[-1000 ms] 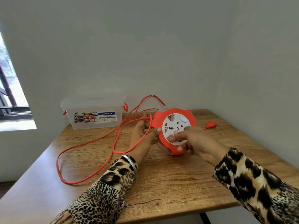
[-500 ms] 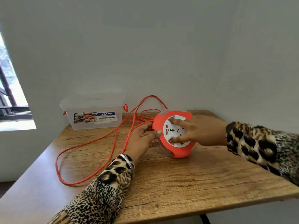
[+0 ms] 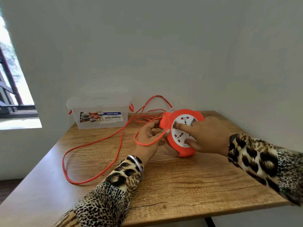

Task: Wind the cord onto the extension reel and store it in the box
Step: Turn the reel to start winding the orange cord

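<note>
The orange extension reel (image 3: 186, 151) with a white socket face stands on edge on the wooden table (image 3: 180, 185). My left hand (image 3: 147, 136) grips the reel's left rim, thumb on the front edge, and a loop of the orange cord (image 3: 91, 143) runs round this hand. My right hand (image 3: 206, 135) presses its straight forefinger and thumb on the socket face. Long slack loops of cord trail left over the table and behind the reel. The clear plastic box (image 3: 100, 117) with red clips stands closed at the back left, against the wall.
The table sits in a corner, with walls behind it and to the right. A window (image 3: 13, 95) is at the far left. The table's front edge runs close below my sleeves.
My right hand went from the reel's lower front up onto the socket face and has turned on it. The cord loop on the table has shrunk, and a loop now circles my left hand.
</note>
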